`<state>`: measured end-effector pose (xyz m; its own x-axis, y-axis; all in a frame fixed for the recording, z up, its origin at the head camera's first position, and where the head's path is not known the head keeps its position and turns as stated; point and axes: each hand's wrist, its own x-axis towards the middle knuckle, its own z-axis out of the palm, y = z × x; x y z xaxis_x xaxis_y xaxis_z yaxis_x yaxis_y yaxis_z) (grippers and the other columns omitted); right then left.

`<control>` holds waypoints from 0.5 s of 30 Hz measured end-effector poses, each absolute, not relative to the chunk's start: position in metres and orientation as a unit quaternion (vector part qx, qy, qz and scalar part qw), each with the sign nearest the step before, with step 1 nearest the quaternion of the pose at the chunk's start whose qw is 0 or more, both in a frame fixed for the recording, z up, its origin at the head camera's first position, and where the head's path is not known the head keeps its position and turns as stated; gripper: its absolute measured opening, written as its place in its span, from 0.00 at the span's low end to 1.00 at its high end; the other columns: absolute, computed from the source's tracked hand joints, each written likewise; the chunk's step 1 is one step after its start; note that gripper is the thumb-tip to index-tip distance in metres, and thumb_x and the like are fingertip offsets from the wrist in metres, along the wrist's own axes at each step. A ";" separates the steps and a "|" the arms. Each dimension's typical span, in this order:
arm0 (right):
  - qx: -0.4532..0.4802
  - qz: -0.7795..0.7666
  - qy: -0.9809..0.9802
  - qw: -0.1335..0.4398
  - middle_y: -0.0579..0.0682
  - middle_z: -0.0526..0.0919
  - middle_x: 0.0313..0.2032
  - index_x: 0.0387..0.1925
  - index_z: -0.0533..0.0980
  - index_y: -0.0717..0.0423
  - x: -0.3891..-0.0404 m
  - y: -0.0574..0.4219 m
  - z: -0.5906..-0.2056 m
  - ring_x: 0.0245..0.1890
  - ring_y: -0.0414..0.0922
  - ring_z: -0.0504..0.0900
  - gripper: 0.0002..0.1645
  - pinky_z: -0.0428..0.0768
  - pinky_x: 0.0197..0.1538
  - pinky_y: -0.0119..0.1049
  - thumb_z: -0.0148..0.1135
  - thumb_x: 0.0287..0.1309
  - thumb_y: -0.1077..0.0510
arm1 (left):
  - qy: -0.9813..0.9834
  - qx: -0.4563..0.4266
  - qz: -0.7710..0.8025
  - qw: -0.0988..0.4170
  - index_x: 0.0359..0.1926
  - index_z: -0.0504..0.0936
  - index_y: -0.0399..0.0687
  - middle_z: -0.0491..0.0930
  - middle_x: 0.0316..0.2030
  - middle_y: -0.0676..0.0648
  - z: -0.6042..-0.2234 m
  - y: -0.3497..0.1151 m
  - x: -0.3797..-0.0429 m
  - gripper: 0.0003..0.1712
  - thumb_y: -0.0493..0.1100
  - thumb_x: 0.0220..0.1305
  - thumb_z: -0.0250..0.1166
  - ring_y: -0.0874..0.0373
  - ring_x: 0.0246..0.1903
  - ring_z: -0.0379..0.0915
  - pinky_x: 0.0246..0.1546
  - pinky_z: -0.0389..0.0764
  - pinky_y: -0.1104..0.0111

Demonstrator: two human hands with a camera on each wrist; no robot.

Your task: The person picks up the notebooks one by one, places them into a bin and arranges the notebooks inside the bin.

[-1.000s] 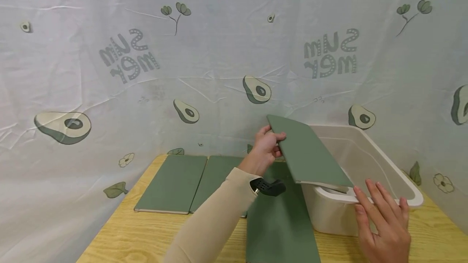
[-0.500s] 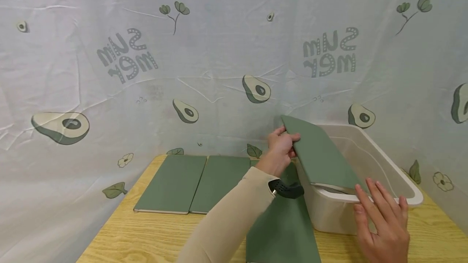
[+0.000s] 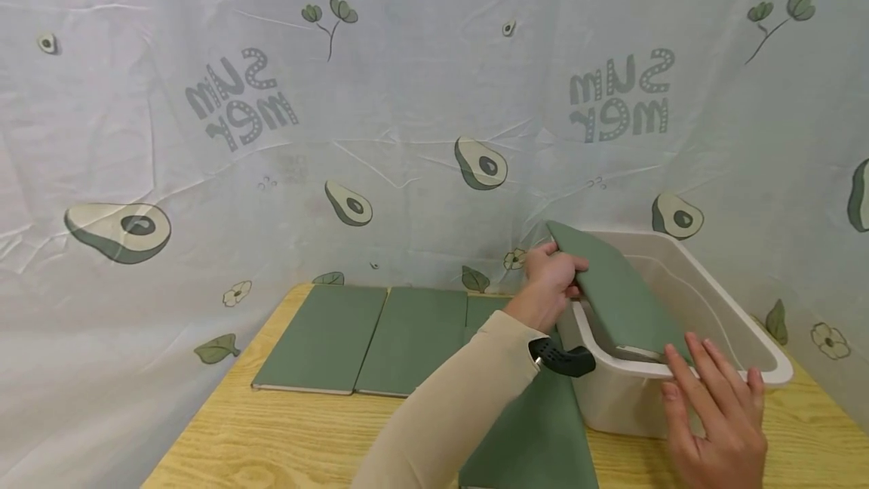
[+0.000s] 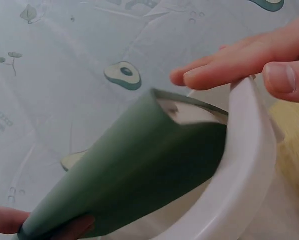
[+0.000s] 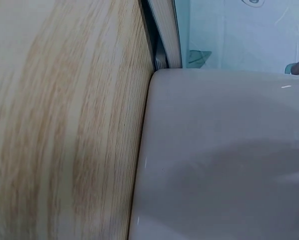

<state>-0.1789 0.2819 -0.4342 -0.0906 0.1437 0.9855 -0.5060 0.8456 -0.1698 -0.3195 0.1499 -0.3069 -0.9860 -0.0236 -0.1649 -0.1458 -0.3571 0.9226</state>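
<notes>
My left hand [image 3: 553,276] pinches the left edge of a green-covered notebook [image 3: 624,304], thumb on top. The notebook slants down to the right inside the opening of a white plastic bin [image 3: 621,402], its near end low by the front rim. Pale page edges show at the end of the notebook [image 4: 119,155] in the left wrist view. My right hand [image 3: 720,417] rests with extended fingers on the bin's front rim, the fingertips close to the notebook's near corner. In the right wrist view the bin's wall [image 5: 214,150] fills much of the picture.
Two green notebooks [image 3: 322,338] [image 3: 416,338] lie side by side on the wooden table [image 3: 299,436]. More green covers [image 3: 536,436] lie against the bin's left side, partly behind my left arm. A printed curtain [image 3: 407,96] hangs behind the table.
My left hand has carried the notebook rightward, from above the bin's left rim down into its opening. The right hand has stayed on the front rim.
</notes>
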 end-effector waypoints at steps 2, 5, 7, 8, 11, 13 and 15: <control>0.128 0.245 -0.697 0.661 0.61 0.87 0.60 0.53 0.89 0.61 -0.179 0.282 -0.434 0.71 0.45 0.80 0.27 0.60 0.80 0.62 0.61 0.76 0.42 | 0.566 -0.069 0.820 0.044 0.59 0.84 0.39 0.82 0.35 0.42 -0.307 0.154 -0.318 0.29 0.20 0.56 0.66 0.59 0.14 0.70 0.10 0.65 0.75; 0.125 0.241 -0.700 0.661 0.61 0.87 0.59 0.53 0.89 0.61 -0.179 0.283 -0.435 0.70 0.45 0.80 0.27 0.60 0.80 0.62 0.61 0.76 0.41 | 0.574 -0.059 0.815 0.050 0.58 0.85 0.39 0.81 0.32 0.44 -0.308 0.160 -0.316 0.29 0.19 0.55 0.65 0.51 0.20 0.82 0.11 0.70 0.72; 0.122 0.239 -0.705 0.656 0.61 0.87 0.60 0.53 0.88 0.60 -0.180 0.284 -0.436 0.71 0.45 0.80 0.28 0.60 0.80 0.62 0.61 0.76 0.41 | 0.582 -0.051 0.810 0.052 0.58 0.85 0.40 0.82 0.33 0.44 -0.308 0.163 -0.315 0.29 0.18 0.55 0.65 0.44 0.27 0.88 0.16 0.80 0.66; 0.120 0.238 -0.709 0.653 0.61 0.87 0.60 0.54 0.88 0.60 -0.180 0.285 -0.437 0.71 0.45 0.79 0.28 0.59 0.80 0.62 0.61 0.76 0.41 | 0.588 -0.046 0.806 0.053 0.58 0.85 0.39 0.82 0.34 0.43 -0.308 0.165 -0.315 0.29 0.18 0.56 0.65 0.41 0.31 0.89 0.21 0.85 0.62; 0.116 0.235 -0.719 0.644 0.60 0.86 0.62 0.55 0.88 0.60 -0.180 0.287 -0.439 0.72 0.44 0.78 0.29 0.58 0.81 0.62 0.60 0.76 0.40 | 0.599 -0.028 0.798 0.056 0.56 0.85 0.38 0.82 0.37 0.42 -0.308 0.169 -0.314 0.27 0.18 0.57 0.64 0.35 0.40 0.90 0.38 0.91 0.49; 0.115 0.236 -0.722 0.640 0.60 0.86 0.62 0.55 0.88 0.60 -0.180 0.287 -0.439 0.73 0.44 0.78 0.29 0.58 0.81 0.63 0.60 0.76 0.39 | 0.604 -0.018 0.795 0.057 0.55 0.84 0.36 0.82 0.39 0.41 -0.308 0.171 -0.314 0.25 0.18 0.58 0.63 0.34 0.42 0.89 0.44 0.89 0.43; 0.116 0.236 -0.722 0.640 0.60 0.86 0.62 0.55 0.88 0.60 -0.180 0.286 -0.439 0.73 0.44 0.77 0.29 0.57 0.81 0.62 0.60 0.76 0.39 | 0.613 -0.008 0.788 0.055 0.56 0.83 0.35 0.82 0.41 0.40 -0.308 0.174 -0.314 0.24 0.18 0.59 0.63 0.35 0.42 0.89 0.46 0.89 0.42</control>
